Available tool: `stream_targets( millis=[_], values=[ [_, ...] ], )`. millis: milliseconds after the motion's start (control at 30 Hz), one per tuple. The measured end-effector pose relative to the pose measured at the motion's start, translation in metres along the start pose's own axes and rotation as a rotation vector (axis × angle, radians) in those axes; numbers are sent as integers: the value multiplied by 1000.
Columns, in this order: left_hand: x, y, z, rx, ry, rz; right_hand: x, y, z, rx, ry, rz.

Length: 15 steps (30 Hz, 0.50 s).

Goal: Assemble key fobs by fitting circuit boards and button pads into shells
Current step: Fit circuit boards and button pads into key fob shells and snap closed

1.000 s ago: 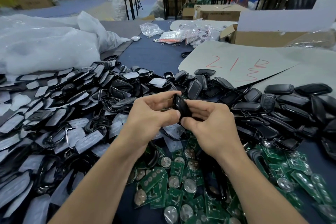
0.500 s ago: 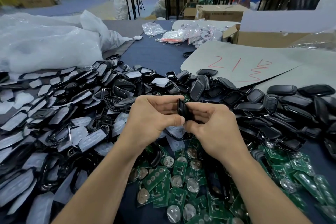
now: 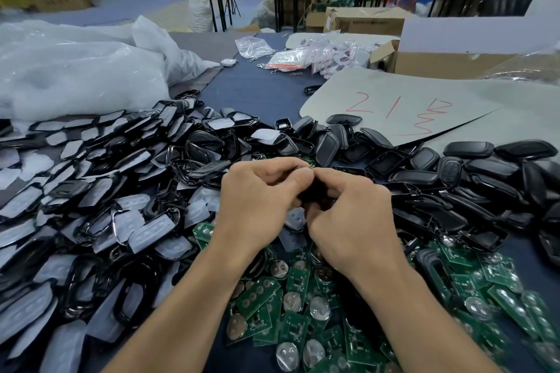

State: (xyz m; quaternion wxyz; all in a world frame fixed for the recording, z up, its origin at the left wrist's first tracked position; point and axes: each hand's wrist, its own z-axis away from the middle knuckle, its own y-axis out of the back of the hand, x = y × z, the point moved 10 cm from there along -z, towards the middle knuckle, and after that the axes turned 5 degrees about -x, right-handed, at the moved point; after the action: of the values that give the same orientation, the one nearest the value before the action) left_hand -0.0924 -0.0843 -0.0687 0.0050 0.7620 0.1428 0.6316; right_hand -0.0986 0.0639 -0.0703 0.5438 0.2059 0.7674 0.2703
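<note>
My left hand (image 3: 260,194) and my right hand (image 3: 348,212) meet at the centre of the view, fingers curled around one black key fob shell (image 3: 315,195). Most of the shell is hidden between my fingers. Green circuit boards (image 3: 291,297) with round coin cells lie heaped under my wrists. To the left spreads a heap of black frames with pale button pads (image 3: 91,191). Black shell halves (image 3: 454,169) pile up on the right.
A grey card sheet (image 3: 394,100) with red writing lies beyond the shells. White plastic bags (image 3: 75,76) fill the far left. Small clear bags (image 3: 306,54) and a cardboard box (image 3: 448,60) sit at the table's far side. Other tables and boxes stand behind.
Both hands have closed tighter over the shell, so it shows less than before. The shell has turned from edge-up to buried between my fingers.
</note>
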Motion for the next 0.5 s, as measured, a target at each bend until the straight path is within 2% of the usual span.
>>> stream_targets(
  millis=[167, 367, 500],
  values=[
    [-6, 10, -1, 106, 54, 60, -8, 10, 5, 140, 16, 5],
    [-20, 9, -2, 80, 177, 227, -4, 10, 4, 156, 2, -83],
    [-20, 11, -3, 72, 173, 244, 4, 9, 2, 153, -4, -100]
  ],
)
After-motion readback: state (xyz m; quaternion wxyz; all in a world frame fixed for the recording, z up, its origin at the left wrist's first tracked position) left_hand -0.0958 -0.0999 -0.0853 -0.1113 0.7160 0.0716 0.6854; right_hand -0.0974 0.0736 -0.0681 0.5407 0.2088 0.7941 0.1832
